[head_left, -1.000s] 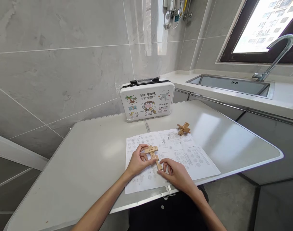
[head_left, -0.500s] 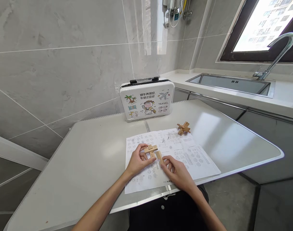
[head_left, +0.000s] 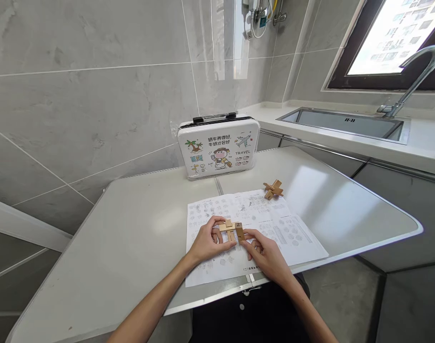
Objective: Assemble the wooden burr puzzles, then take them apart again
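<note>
left hand [head_left: 206, 244], right hand [head_left: 266, 253] pinch wooden puzzle [head_left: 232, 229]; case [head_left: 217, 148] behind closed.

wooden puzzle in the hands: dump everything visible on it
The wooden puzzle is a small cluster of light tan, bare-looking square bars crossed at right angles, apparently only partly joined. It sits over the printed paper sheet near the table's front edge; whether it rests on the sheet cannot be told. The left hand pinches its left side, and the right hand grips a bar on its right. Notch detail is too small to see.
</note>
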Tool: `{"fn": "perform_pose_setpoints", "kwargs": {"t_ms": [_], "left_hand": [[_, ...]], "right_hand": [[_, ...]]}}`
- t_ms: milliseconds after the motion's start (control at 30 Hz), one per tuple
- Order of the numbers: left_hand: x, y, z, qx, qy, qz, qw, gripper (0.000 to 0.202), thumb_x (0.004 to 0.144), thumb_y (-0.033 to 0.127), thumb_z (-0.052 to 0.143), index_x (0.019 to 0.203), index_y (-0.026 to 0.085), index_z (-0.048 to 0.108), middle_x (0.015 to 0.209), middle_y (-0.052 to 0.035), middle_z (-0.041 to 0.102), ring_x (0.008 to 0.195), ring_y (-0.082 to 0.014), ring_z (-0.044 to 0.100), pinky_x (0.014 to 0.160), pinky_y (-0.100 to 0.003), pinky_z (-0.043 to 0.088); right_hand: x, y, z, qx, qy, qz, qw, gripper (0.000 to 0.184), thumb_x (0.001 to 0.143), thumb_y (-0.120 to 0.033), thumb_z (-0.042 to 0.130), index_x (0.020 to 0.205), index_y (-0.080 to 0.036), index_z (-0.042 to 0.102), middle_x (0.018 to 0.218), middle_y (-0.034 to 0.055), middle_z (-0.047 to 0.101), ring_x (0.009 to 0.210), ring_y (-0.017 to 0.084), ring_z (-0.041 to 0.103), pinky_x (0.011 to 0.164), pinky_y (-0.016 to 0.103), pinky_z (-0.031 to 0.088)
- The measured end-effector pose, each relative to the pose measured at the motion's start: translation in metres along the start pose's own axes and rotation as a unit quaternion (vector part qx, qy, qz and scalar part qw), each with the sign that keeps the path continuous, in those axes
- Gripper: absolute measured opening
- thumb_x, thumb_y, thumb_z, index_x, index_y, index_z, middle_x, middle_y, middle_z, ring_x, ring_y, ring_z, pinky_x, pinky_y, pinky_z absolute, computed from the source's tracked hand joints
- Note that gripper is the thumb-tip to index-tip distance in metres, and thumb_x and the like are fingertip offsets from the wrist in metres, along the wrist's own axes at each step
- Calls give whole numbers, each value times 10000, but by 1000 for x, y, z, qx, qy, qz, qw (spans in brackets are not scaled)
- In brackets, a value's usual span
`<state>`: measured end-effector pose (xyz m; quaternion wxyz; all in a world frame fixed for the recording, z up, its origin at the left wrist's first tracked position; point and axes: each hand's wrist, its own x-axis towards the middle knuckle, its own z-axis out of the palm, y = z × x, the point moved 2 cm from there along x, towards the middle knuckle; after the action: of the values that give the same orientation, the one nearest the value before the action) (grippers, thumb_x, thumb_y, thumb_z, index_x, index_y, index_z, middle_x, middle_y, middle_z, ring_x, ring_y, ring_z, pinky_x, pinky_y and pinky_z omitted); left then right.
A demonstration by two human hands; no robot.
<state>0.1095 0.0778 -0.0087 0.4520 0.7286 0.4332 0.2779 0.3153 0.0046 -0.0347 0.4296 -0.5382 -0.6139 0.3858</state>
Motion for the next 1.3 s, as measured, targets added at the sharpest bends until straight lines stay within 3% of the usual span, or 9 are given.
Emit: {"fn": "perform_pose_setpoints", "kwargs": {"t_ms": [167,400,500,567,633,967,1133,1300], "left_hand": [[1,1,0,-3,-25,8,1000,665,709,507,886,1209,237,543,906,3,676,601,-119,573,549,-239,402],[0,3,1,-9,-39,12,999,643,715,538,865,1185,234,549,813,29,642,598,-118,546,550,-235,406],[0,2,1,-13,-42,14,999,636,720,526,862,1186,229,547,810,27,640,601,-116,536,548,-234,403],[0,2,1,-17,-48,16,999,625,727,504,862,1191,227,548,832,19,648,603,-111,524,544,-230,397],[0,1,0,-23,-57,16,998,609,738,475,860,1202,227,552,830,18,649,612,-111,525,543,-225,394],[0,-1,0,-53,-82,5,995,624,730,449,871,1229,227,570,885,-12,690,665,-133,611,567,-234,448],[0,-1,1,-32,-73,11,997,629,723,449,877,1229,233,572,766,31,650,621,-129,580,547,-224,415],[-2,3,2,-16,-55,17,998,654,720,478,877,1231,229,555,705,60,604,562,-111,499,544,-229,408]], "right_hand": [[0,3,0,-1,-2,-1,1000,382,1013,-540,549,1237,-246,646,835,34,755,552,177,619,549,297,478],[0,9,2,42,-6,18,999,418,968,-588,608,1195,-238,603,1079,93,765,595,181,646,557,310,501],[0,10,1,31,-5,23,999,392,963,-585,618,1133,-232,626,870,50,749,568,183,620,546,303,481],[0,9,1,8,-5,25,1000,367,965,-574,622,1095,-231,649,668,-2,666,536,185,579,538,296,456],[-1,7,0,-13,-1,23,1000,352,962,-568,632,1071,-235,663,592,-28,599,522,182,545,529,289,435],[-1,5,-1,-22,-3,7,1000,313,935,-551,663,995,-244,672,618,-30,591,541,166,522,497,262,396],[-1,5,0,8,-28,27,999,287,960,-530,638,1012,-248,644,582,-41,631,519,181,595,537,271,454],[0,7,1,75,-27,44,996,428,974,-590,593,1215,-237,592,726,-2,713,588,203,679,600,301,533]]}}
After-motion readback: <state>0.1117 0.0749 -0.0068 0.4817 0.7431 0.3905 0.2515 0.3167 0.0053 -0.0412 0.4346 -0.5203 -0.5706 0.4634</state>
